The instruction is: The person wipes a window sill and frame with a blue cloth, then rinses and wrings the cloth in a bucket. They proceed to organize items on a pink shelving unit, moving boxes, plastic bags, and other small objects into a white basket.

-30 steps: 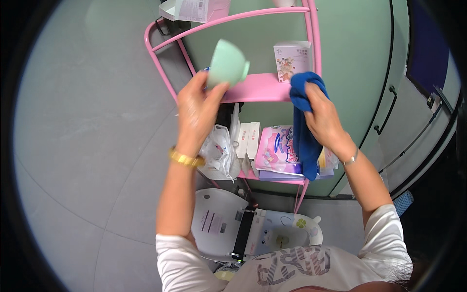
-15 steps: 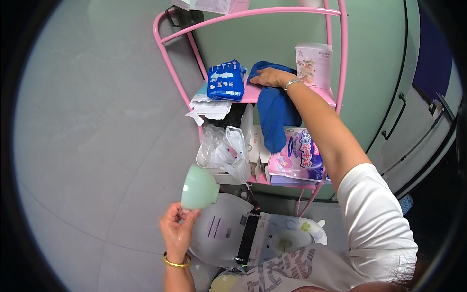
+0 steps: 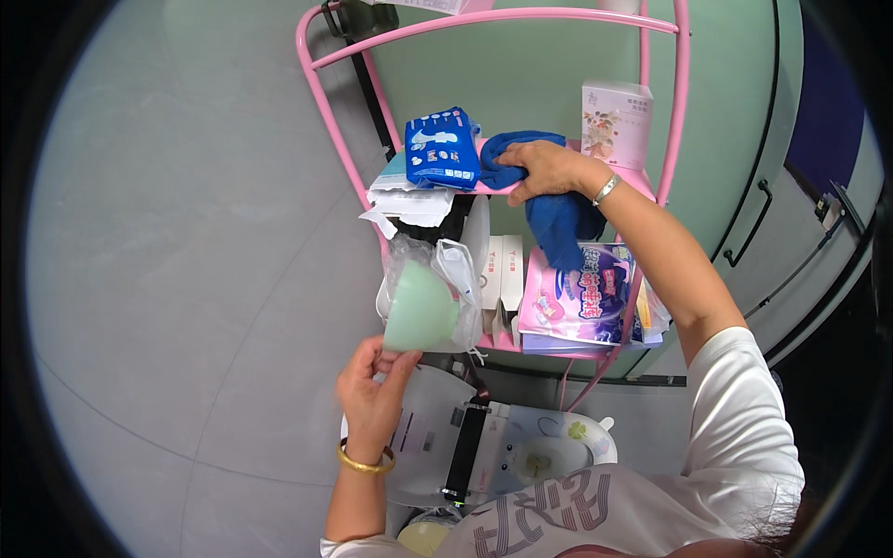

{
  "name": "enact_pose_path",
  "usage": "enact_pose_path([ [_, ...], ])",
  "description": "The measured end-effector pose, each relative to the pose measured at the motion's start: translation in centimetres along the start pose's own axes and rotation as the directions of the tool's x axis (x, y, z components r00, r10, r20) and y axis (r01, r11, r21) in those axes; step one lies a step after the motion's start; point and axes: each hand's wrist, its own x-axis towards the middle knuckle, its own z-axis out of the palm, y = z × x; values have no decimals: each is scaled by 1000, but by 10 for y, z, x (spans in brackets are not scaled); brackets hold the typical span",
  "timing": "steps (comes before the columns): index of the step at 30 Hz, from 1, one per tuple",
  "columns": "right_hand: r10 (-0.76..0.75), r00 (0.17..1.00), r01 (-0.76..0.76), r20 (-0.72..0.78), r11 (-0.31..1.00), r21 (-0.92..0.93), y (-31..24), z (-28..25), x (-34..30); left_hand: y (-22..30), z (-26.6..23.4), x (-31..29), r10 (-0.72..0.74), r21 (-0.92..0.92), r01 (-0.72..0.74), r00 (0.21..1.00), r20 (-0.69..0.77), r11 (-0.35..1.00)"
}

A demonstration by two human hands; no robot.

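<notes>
A pale green bowl [image 3: 420, 312] is held up by its rim, pinched between the thumb and fingers of my left hand [image 3: 374, 395]. It is tilted on its side in front of the plastic bags on the lower shelf. My right hand [image 3: 554, 170] has its fingers closed over a blue cloth [image 3: 561, 228] on the upper shelf of the pink rack [image 3: 677, 102]. Part of the cloth hangs over the shelf's front edge. Just left of it lies a blue plastic packet [image 3: 442, 149] on white papers. A pink floral box [image 3: 616, 128] stands to its right.
Clear plastic bags [image 3: 462, 288], narrow white boxes [image 3: 510, 274] and a pink-purple packet [image 3: 567, 302] fill the lower shelf. Below the rack is a toilet [image 3: 549, 451] with its lid up. A door with a black handle [image 3: 749, 223] is at the right.
My left hand has carried the bowl up and right, in front of the plastic bags. My right hand and the blue cloth have shifted right along the shelf. The view has moved slightly.
</notes>
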Motion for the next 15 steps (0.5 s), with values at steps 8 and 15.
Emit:
enact_pose_path([
  [8,-194,820,169,-539,981,-96,-13,34,-18,15,33,28,294,160,-288,956,-13,944],
  [15,-84,754,313,-651,917,245,-29,30,-67,45,25,58,399,195,-371,908,-129,908],
])
